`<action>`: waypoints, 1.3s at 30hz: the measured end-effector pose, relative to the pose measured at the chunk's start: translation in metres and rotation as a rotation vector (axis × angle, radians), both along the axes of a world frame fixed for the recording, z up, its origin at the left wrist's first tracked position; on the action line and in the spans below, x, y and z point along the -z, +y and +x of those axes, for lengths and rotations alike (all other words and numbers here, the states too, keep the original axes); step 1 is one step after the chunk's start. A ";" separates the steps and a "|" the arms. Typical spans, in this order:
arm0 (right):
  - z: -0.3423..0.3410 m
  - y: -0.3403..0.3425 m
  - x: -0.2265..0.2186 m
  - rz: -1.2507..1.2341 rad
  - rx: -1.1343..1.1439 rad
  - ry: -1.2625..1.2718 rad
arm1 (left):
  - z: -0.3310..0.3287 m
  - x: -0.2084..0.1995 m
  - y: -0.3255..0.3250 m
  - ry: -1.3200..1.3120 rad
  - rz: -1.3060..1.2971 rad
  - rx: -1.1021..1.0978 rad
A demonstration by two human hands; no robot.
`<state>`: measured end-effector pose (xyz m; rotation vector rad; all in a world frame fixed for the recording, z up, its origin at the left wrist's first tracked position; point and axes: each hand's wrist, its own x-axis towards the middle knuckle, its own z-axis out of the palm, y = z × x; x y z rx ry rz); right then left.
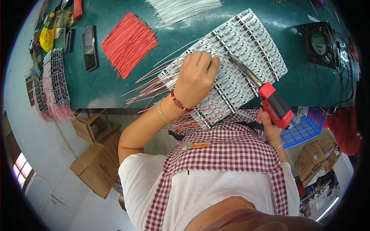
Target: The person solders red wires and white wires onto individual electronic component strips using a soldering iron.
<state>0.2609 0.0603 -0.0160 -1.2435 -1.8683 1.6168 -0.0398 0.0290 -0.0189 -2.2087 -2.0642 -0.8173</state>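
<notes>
A large panel of small white circuit boards lies at a slant on the green table, reaching over its near edge. My left hand rests over the panel's left part, fingers bent and pinched together; what lies between the fingertips is hidden. Red and white wires stick out from the boards to the left and below that hand. My right hand is closed round a red-and-black soldering gun. Its metal tip points up-left onto the panel, just right of my left fingertips.
A pile of red wires and a bundle of white wires lie beyond the panel. A phone and wired boards are at left. At right stand a black fan and, lower, a blue basket. Cardboard boxes sit below.
</notes>
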 end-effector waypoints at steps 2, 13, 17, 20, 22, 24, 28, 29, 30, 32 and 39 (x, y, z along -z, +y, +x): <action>0.006 0.005 0.003 0.019 -0.021 -0.072 | 0.001 0.000 0.000 0.000 -0.001 -0.002; 0.005 0.002 -0.001 0.108 -0.029 -0.046 | 0.003 -0.003 0.001 0.047 -0.032 -0.012; -0.003 0.001 -0.012 0.021 0.033 0.053 | 0.000 -0.005 0.003 0.069 -0.060 -0.004; -0.003 0.001 -0.013 -0.017 0.041 0.089 | 0.000 -0.005 0.002 0.064 -0.043 -0.002; -0.001 -0.001 -0.012 -0.031 0.043 0.113 | 0.001 -0.007 -0.002 0.035 0.002 0.010; -0.001 -0.003 -0.013 -0.046 0.039 0.086 | 0.007 0.000 -0.005 0.015 0.014 0.015; 0.013 -0.007 0.002 0.038 0.000 0.025 | 0.010 0.000 -0.004 -0.025 0.003 0.025; 0.014 -0.009 0.005 0.059 -0.006 0.009 | 0.010 0.000 -0.004 -0.024 0.003 0.025; 0.016 -0.009 0.006 0.080 -0.012 -0.008 | 0.010 0.000 -0.004 -0.020 -0.003 0.023; 0.020 -0.004 0.007 0.027 -0.024 -0.040 | 0.011 0.000 -0.005 -0.015 -0.010 0.020; 0.021 -0.006 0.006 0.009 0.030 -0.056 | 0.013 -0.003 -0.003 0.007 -0.033 0.008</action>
